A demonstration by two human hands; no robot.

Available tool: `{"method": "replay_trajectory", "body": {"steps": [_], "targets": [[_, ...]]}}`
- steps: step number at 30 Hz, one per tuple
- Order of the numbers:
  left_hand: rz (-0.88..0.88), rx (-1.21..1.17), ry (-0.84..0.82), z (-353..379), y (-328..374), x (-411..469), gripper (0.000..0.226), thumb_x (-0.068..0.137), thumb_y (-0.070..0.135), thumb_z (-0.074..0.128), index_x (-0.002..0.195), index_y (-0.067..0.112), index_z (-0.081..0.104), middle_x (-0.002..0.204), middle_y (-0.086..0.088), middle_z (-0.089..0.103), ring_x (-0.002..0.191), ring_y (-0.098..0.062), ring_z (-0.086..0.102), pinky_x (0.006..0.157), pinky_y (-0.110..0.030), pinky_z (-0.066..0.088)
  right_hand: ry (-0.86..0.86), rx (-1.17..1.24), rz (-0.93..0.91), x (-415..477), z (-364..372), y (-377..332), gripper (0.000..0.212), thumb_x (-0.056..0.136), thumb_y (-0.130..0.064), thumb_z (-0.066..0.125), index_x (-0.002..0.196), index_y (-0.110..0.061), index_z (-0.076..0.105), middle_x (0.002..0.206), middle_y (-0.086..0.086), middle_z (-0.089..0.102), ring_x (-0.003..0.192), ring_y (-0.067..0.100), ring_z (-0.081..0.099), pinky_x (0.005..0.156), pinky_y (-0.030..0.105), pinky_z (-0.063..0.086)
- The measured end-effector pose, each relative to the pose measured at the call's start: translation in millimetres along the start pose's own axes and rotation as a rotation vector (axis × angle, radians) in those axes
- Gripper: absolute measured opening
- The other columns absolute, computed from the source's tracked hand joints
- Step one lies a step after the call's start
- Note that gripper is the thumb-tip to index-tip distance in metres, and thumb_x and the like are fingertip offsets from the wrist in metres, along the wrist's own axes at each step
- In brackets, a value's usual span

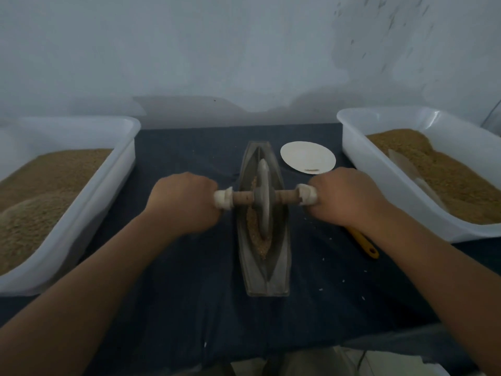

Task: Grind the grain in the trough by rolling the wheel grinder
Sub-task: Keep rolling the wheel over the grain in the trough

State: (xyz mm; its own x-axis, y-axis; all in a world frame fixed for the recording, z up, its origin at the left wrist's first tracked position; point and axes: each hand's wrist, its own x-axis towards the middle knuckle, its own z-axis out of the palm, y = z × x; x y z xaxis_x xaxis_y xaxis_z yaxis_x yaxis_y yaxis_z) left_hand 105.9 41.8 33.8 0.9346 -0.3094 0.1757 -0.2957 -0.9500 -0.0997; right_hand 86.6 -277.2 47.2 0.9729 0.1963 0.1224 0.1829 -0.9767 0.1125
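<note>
Grain point(257, 240), coarse and tan, is seen lying in the groove of one long, boat-shaped trough point(267, 278) of dull grey metal. The trough is set lengthwise, near to far, at the centre of a dark blue cloth point(189, 294). One wheel grinder point(263, 183) is stood upright in that groove: a thin grey disc is carried on a brown wooden axle whose two ends are wrapped in white. The grain is heaped mostly against the near side of the disc.

Two hands are used. The left hand point(184, 203) is clenched round the left white end and the right hand point(349, 196) round the right one, with knuckles turned up and both forearms stretched forward.

Two smooth-walled white plastic tubs are placed on the cloth, the left tub point(122, 147) and the right tub point(349, 137), each filled with tan granular material. One round white plate point(307, 157) is laid just far-right of the trough. One yellow handle point(364, 244) is partly hidden under the right wrist.
</note>
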Motion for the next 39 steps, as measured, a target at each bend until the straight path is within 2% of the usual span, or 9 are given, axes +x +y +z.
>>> {"method": "replay_trajectory", "body": {"steps": [7, 12, 16, 20, 23, 26, 29, 33, 39], "targets": [[-0.044, -0.062, -0.089, -28.2, 6.6, 65.6, 0.035, 0.084, 0.051, 0.062, 0.069, 0.020, 0.056, 0.073, 0.001, 0.059, 0.069, -0.025, 0.059, 0.066, -0.035, 0.051, 0.112, 0.106, 0.116, 44.7, 0.3, -8.3, 0.022, 0.097, -0.034, 0.060, 0.085, -0.016, 0.064, 0.087, 0.004, 0.070, 0.078, 0.029, 0.063, 0.075, 0.043, 0.055], [0.071, -0.041, -0.170, -19.0, 3.1, 22.2, 0.024, 0.078, 0.046, 0.058, 0.068, 0.024, 0.056, 0.070, 0.007, 0.059, 0.069, -0.022, 0.061, 0.065, -0.033, 0.051, -0.042, 0.038, 0.076, 5.1, 0.9, -3.5, 0.034, 0.085, -0.055, 0.045, 0.069, -0.029, 0.058, 0.067, -0.008, 0.062, 0.062, 0.013, 0.059, 0.061, 0.036, 0.055], [0.157, 0.003, -0.127, -11.8, -5.0, 2.0, 0.028, 0.070, 0.054, 0.051, 0.063, 0.027, 0.053, 0.061, 0.011, 0.052, 0.057, -0.013, 0.051, 0.053, -0.027, 0.036, -0.038, 0.075, -0.004, -25.9, 6.6, -1.9, 0.046, 0.070, -0.069, 0.028, 0.069, -0.034, 0.057, 0.060, -0.012, 0.056, 0.055, 0.005, 0.052, 0.049, 0.028, 0.037], [0.048, 0.021, -0.009, -15.1, 4.9, 40.0, 0.034, 0.079, 0.055, 0.052, 0.067, 0.023, 0.053, 0.071, 0.006, 0.060, 0.069, -0.026, 0.063, 0.064, -0.033, 0.050, -0.024, 0.066, 0.135, 15.9, 2.9, -7.9, 0.036, 0.086, -0.057, 0.044, 0.072, -0.028, 0.060, 0.072, -0.006, 0.064, 0.065, 0.016, 0.060, 0.062, 0.035, 0.053], [-0.038, -0.004, 0.058, -16.6, 7.6, 64.5, 0.038, 0.083, 0.057, 0.057, 0.067, 0.022, 0.055, 0.074, 0.003, 0.061, 0.072, -0.028, 0.064, 0.067, -0.034, 0.051, 0.048, 0.082, 0.183, 42.5, 0.6, -10.9, 0.026, 0.095, -0.041, 0.054, 0.082, -0.021, 0.065, 0.083, -0.001, 0.066, 0.075, 0.023, 0.059, 0.070, 0.037, 0.049], [-0.039, -0.074, -0.011, -13.1, 4.0, 60.3, 0.033, 0.083, 0.052, 0.057, 0.068, 0.022, 0.058, 0.074, 0.003, 0.062, 0.072, -0.026, 0.064, 0.068, -0.035, 0.054, 0.158, 0.099, 0.121, 40.0, -2.9, -13.0, 0.022, 0.091, -0.031, 0.060, 0.075, -0.017, 0.059, 0.069, -0.003, 0.056, 0.065, 0.025, 0.055, 0.064, 0.037, 0.050], [-0.013, -0.145, -0.095, 0.5, -1.7, 25.5, 0.031, 0.082, 0.052, 0.055, 0.069, 0.025, 0.059, 0.072, 0.008, 0.062, 0.071, -0.022, 0.064, 0.069, -0.036, 0.057, 0.109, 0.057, 0.028, 19.0, -4.0, -9.5, 0.031, 0.089, -0.040, 0.061, 0.065, -0.023, 0.054, 0.064, -0.006, 0.056, 0.060, 0.020, 0.057, 0.060, 0.037, 0.054], [-0.028, -0.184, -0.098, 16.8, -11.6, -18.5, 0.028, 0.070, 0.054, 0.051, 0.065, 0.028, 0.059, 0.062, 0.011, 0.058, 0.058, -0.010, 0.054, 0.051, -0.026, 0.038, 0.156, -0.065, -0.114, -4.5, -10.1, -8.5, 0.035, 0.075, -0.054, 0.052, 0.051, -0.030, 0.046, 0.045, -0.010, 0.043, 0.041, 0.007, 0.043, 0.041, 0.026, 0.042], [-0.095, -0.149, -0.037, 12.0, -3.3, 29.2, 0.029, 0.077, 0.050, 0.055, 0.065, 0.024, 0.057, 0.066, 0.011, 0.054, 0.062, -0.019, 0.056, 0.059, -0.030, 0.044, 0.151, -0.034, 0.040, 35.3, -10.9, -12.8, 0.033, 0.089, -0.038, 0.063, 0.065, -0.020, 0.050, 0.066, -0.007, 0.054, 0.061, 0.017, 0.051, 0.060, 0.034, 0.046]]}}
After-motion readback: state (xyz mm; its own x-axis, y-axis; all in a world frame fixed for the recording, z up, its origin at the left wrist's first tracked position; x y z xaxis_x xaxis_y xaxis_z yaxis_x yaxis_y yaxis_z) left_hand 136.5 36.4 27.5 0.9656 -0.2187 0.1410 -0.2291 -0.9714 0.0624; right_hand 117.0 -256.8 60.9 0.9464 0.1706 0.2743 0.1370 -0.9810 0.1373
